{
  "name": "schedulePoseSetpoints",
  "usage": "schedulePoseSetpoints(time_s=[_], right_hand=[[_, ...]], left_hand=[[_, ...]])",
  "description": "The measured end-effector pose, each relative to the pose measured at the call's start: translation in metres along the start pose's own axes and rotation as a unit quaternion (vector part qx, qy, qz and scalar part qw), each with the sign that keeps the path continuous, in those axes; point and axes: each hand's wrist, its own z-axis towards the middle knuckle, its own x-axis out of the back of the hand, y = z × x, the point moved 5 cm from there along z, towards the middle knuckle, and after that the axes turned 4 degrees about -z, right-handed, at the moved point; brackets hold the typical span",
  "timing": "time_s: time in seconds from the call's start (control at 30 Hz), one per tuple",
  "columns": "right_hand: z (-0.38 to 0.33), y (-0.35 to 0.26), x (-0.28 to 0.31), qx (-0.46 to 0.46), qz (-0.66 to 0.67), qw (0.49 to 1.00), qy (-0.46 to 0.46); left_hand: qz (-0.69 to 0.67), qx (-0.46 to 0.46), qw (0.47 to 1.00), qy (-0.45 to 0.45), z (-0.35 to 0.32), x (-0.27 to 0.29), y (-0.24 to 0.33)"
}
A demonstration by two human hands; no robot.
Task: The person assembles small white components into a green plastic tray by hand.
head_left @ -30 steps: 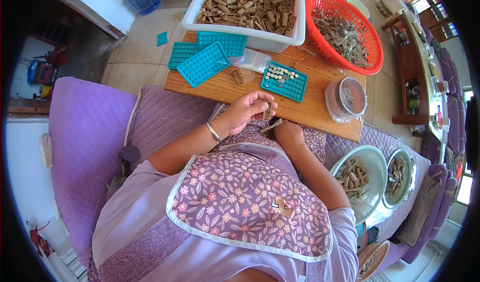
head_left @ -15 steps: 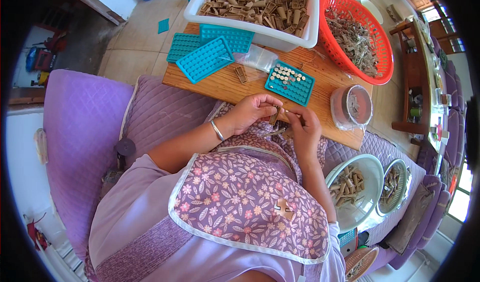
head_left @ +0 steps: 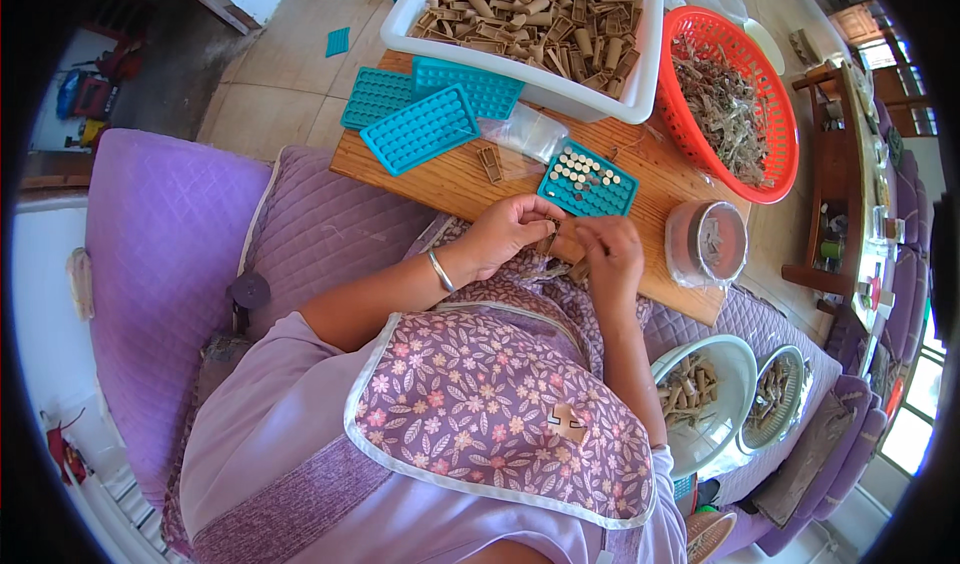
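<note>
By the near edge of the wooden table (head_left: 430, 181), the left hand (head_left: 508, 236) pinches a brown piece (head_left: 546, 243), apparently steadying it for the right hand (head_left: 614, 251), whose blurred fingertips bunch beside it; whether they grip anything, I can't tell. Half hidden, the piece seems to point lengthwise roughly tableward. The teal tray (head_left: 603, 203) of pale discs (head_left: 577, 167) sits close, probably for reach.

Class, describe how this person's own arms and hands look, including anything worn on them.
The left hand and right hand are both gloveless. A silver-coloured bangle circles the left wrist; the right wrist shows none. Pale lilac short sleeves leave both forearms uncovered.
</note>
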Motion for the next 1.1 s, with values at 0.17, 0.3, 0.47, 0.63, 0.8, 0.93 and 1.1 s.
schedulePoseSetpoints(time_s=[0.17, 0.3, 0.47, 0.63, 0.8, 0.93, 1.1], right_hand=[[0.029, 0.020, -0.008, 0.008, -0.162, 0.987, 0.006], [0.033, 0.033, -0.018, -0.024, -0.208, 0.977, -0.035], [0.036, 0.027, -0.013, 0.018, -0.111, 0.994, -0.005], [0.023, -0.003, -0.009, -0.012, -0.027, 0.998, -0.048], [0.011, -0.009, -0.019, 0.022, -0.038, 0.997, -0.061], [0.014, -0.012, -0.022, 0.077, -0.046, 0.992, -0.085], [0.037, -0.010, -0.022, 0.087, -0.002, 0.993, -0.080]], left_hand=[[-0.090, 0.044, 0.995, 0.028, 0.000, 0.000, 0.003], [-0.106, 0.049, 0.993, 0.031, 0.001, 0.001, 0.005], [-0.096, 0.056, 0.994, 0.024, 0.002, 0.004, 0.002], [-0.094, 0.051, 0.994, 0.032, 0.000, 0.006, 0.003], [-0.015, 0.024, 0.999, 0.015, -0.003, 0.004, 0.009], [-0.022, 0.008, 0.999, 0.022, -0.006, 0.006, 0.007], [-0.062, 0.027, 0.996, 0.057, -0.008, 0.010, 0.014]])
